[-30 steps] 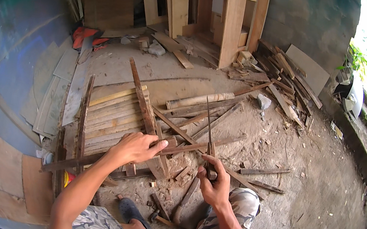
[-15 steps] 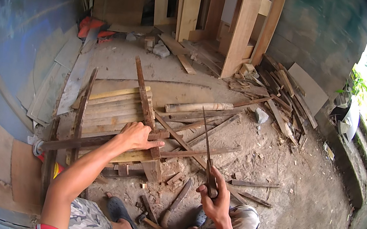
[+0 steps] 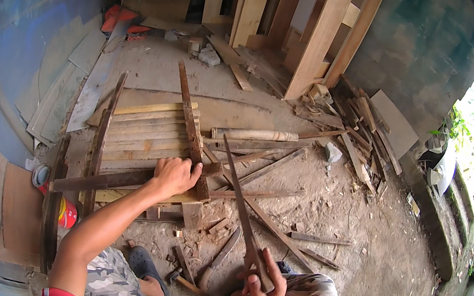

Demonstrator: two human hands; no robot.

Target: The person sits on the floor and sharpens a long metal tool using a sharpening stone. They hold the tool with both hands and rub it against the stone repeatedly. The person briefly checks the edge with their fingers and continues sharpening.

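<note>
My left hand (image 3: 174, 176) is closed over a dark wooden crosspiece (image 3: 109, 180), close to where it meets a notched upright (image 3: 189, 110) of a wooden frame. In my right hand (image 3: 268, 295) is a handsaw (image 3: 239, 213), held by its handle. The saw's long blade slants up and to the left, its tip a little right of the frame and apart from my left hand. A second upright (image 3: 107, 128) of the frame stands farther left. Pale slats (image 3: 144, 134) lie side by side between the two uprights.
On the ground between my feet are a hammer (image 3: 195, 287) and a long-bladed knife (image 3: 222, 256). Scrap wood (image 3: 366, 143) is heaped at the right, near a concrete step (image 3: 431, 223). Red cans (image 3: 66, 212) stand left of the frame. Tall plywood frames (image 3: 320, 44) stand at the back.
The handsaw has swung left, its blade now tilting toward the frame, and my right hand has dropped lower. My left thumb has drawn up from the wood. The view has shifted slightly.
</note>
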